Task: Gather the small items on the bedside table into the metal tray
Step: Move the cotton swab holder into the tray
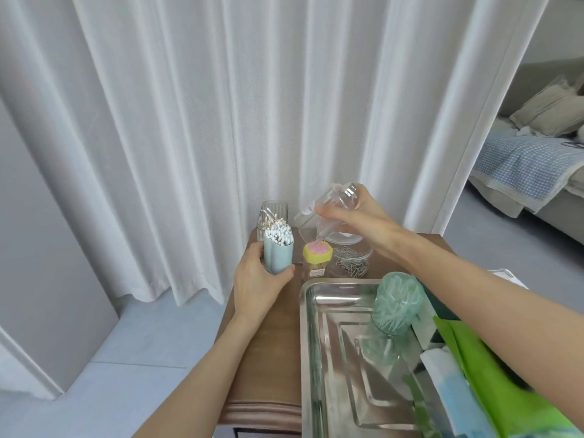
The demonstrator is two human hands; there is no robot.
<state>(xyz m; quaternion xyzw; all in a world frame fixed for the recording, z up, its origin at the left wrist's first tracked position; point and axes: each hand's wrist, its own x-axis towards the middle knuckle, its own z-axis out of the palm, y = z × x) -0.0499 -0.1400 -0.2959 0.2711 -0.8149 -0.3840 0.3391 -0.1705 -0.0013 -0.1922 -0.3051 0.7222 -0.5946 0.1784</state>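
My left hand [257, 284] grips a pale blue holder full of cotton swabs [278, 248], lifted at the left side of the brown bedside table [271, 336]. My right hand [360, 218] holds a clear bottle with a silver cap [341, 197], wrapped in a clear plastic bag, above the back of the table. The metal tray [319, 358] lies at the front right; a green jar of cotton swabs [396, 303] stands inside it. A small yellow-lidded toothpick jar [317, 257] and a clear jar of paper clips [352, 262] stand behind the tray.
A clear ribbed container [274, 210] with swabs stands at the table's back left. White curtains [221, 121] hang right behind the table. Green cloth [493, 374] and blue-white items lie right of the tray. A bed [531, 165] is at far right.
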